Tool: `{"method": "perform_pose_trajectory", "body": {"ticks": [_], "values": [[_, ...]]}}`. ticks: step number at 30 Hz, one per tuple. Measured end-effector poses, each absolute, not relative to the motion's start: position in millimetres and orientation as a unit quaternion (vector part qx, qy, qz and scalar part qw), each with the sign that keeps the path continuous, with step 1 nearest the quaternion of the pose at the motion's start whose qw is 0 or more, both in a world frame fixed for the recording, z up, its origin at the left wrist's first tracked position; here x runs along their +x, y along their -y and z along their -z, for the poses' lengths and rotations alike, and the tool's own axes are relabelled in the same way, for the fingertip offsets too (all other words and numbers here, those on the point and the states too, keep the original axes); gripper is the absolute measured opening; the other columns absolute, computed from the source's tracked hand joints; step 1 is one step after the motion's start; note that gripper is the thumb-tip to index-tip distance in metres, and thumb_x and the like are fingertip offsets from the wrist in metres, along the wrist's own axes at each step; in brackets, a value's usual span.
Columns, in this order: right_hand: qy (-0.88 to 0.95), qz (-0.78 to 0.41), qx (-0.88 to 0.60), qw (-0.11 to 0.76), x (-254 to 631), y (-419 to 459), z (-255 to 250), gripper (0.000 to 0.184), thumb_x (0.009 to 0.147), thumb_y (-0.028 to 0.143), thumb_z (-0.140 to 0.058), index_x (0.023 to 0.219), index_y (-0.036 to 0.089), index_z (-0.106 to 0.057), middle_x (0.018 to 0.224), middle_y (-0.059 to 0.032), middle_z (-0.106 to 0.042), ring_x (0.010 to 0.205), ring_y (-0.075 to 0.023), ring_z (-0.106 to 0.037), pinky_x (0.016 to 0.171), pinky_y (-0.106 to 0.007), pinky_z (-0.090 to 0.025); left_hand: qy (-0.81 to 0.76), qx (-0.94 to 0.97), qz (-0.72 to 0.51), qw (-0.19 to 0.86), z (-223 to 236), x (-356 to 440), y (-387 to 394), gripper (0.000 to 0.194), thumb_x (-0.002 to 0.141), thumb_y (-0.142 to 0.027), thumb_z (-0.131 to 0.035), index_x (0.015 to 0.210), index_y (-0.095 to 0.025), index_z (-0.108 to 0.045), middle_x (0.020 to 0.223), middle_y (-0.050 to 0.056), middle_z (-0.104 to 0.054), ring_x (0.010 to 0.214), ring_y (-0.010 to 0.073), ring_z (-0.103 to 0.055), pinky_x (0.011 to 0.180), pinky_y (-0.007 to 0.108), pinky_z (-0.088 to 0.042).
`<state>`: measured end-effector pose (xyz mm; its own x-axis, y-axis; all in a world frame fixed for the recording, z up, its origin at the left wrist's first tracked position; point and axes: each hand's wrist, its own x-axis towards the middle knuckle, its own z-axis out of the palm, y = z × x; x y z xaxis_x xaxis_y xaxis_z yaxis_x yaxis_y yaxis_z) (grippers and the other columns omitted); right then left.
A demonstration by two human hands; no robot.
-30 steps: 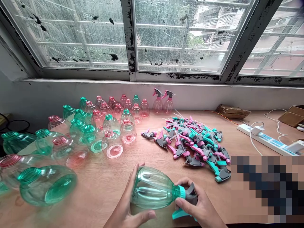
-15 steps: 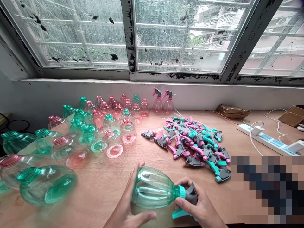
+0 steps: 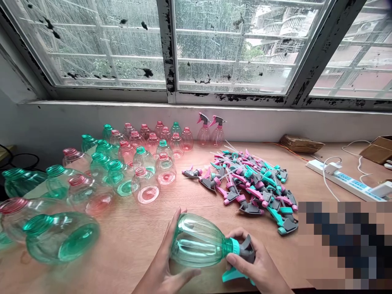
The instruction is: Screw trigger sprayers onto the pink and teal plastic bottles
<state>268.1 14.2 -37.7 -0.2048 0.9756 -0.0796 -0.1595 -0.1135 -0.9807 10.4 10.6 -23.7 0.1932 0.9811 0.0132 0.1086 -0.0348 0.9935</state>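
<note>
A clear green spray bottle lies sideways between my two hands, above the near edge of the table. Its base rests in my left hand, with the fingers behind it and the thumb along the lower side. At the neck, my right hand grips the turquoise collar of a grey and turquoise spray head with thumb and fingers. The collar sits on the bottle's neck; how tightly cannot be seen. The turquoise trigger points down below the right thumb.
Several open green and pink bottles fill the table's left side. A pile of spray heads lies ahead to the right. Two pink spray bottles with heads stand by the wall. A power strip with cables is at right, near a pixelated patch.
The left thumb has shifted slightly and the bottle's base has risen a touch. My right hand keeps its grip on the collar in nearly the same place.
</note>
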Motion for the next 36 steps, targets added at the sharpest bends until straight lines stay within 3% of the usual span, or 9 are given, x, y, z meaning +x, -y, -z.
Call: {"method": "perform_pose_trajectory", "body": {"ticks": [3, 7, 14, 16, 19, 22, 30, 36], "values": [[0.474, -0.614, -0.429, 0.463, 266.9, -13.8, 34.5, 0.046, 0.076, 0.053, -0.087, 0.100, 0.019, -0.068, 0.077, 0.0009, -0.065, 0.068, -0.0180, -0.061, 0.063, -0.029, -0.049, -0.461, 0.567, -0.430, 0.530, 26.8, 8.2, -10.1, 0.109, 0.080, -0.048, -0.085, 0.164, -0.039, -0.016, 0.175, 0.003, -0.019, 0.159, 0.0346, -0.019, 0.131, 0.049, -0.011], [0.476, -0.615, -0.428, 0.461, 267.3, -14.7, 34.7, 0.047, 0.076, 0.055, -0.086, 0.100, 0.019, -0.068, 0.073, 0.0002, -0.066, 0.067, -0.0193, -0.063, 0.063, -0.030, -0.050, -0.462, 0.564, -0.428, 0.534, 27.4, 8.3, -12.0, 0.106, 0.080, -0.048, -0.085, 0.164, -0.034, -0.021, 0.175, 0.006, -0.019, 0.159, 0.0352, -0.018, 0.131, 0.048, -0.015], [0.486, -0.616, -0.416, 0.460, 269.3, -15.1, 36.7, 0.043, 0.080, 0.051, -0.085, 0.102, 0.019, -0.067, 0.074, 0.0003, -0.067, 0.068, -0.0184, -0.062, 0.063, -0.029, -0.048, -0.468, 0.588, -0.431, 0.500, 23.5, 11.8, -12.3, 0.091, 0.089, -0.046, -0.076, 0.162, -0.044, -0.021, 0.174, 0.002, -0.024, 0.157, 0.0330, -0.027, 0.131, 0.050, -0.013], [0.483, -0.619, -0.415, 0.460, 268.7, -14.6, 35.5, 0.044, 0.079, 0.052, -0.085, 0.102, 0.019, -0.067, 0.074, 0.0004, -0.066, 0.068, -0.0190, -0.062, 0.063, -0.030, -0.049, -0.468, 0.588, -0.426, 0.505, 23.2, 10.9, -11.3, 0.097, 0.086, -0.045, -0.080, 0.162, -0.046, -0.018, 0.174, 0.000, -0.021, 0.158, 0.0326, -0.025, 0.131, 0.050, -0.010], [0.482, -0.612, -0.422, 0.463, 267.4, -14.2, 34.1, 0.045, 0.077, 0.052, -0.087, 0.100, 0.018, -0.069, 0.079, 0.0001, -0.065, 0.069, -0.0185, -0.061, 0.064, -0.030, -0.049, -0.464, 0.577, -0.428, 0.519, 24.1, 9.0, -10.3, 0.109, 0.080, -0.047, -0.085, 0.164, -0.040, -0.016, 0.175, 0.002, -0.019, 0.159, 0.0341, -0.020, 0.131, 0.049, -0.010], [0.479, -0.610, -0.424, 0.467, 266.8, -14.5, 34.4, 0.046, 0.076, 0.053, -0.087, 0.100, 0.018, -0.068, 0.078, 0.0000, -0.066, 0.069, -0.0185, -0.061, 0.063, -0.030, -0.049, -0.456, 0.563, -0.433, 0.536, 25.9, 8.2, -11.2, 0.107, 0.081, -0.049, -0.083, 0.165, -0.032, -0.019, 0.175, 0.007, -0.020, 0.159, 0.0354, -0.021, 0.131, 0.048, -0.015], [0.482, -0.607, -0.431, 0.462, 268.0, -15.3, 38.1, 0.048, 0.078, 0.056, -0.084, 0.100, 0.018, -0.065, 0.071, 0.0002, -0.065, 0.065, -0.0193, -0.061, 0.060, -0.031, -0.048, -0.472, 0.587, -0.435, 0.494, 25.5, 11.0, -13.2, 0.093, 0.086, -0.045, -0.079, 0.162, -0.043, -0.024, 0.172, 0.002, -0.028, 0.156, 0.0350, -0.029, 0.131, 0.050, -0.015], [0.481, -0.601, -0.434, 0.468, 267.6, -14.8, 35.8, 0.048, 0.075, 0.056, -0.087, 0.099, 0.018, -0.069, 0.079, -0.0003, -0.064, 0.068, -0.0181, -0.061, 0.063, -0.031, -0.050, -0.464, 0.572, -0.431, 0.521, 26.0, 9.2, -10.0, 0.105, 0.080, -0.046, -0.085, 0.164, -0.038, -0.021, 0.175, 0.003, -0.019, 0.159, 0.0344, -0.019, 0.131, 0.050, -0.010]]}}
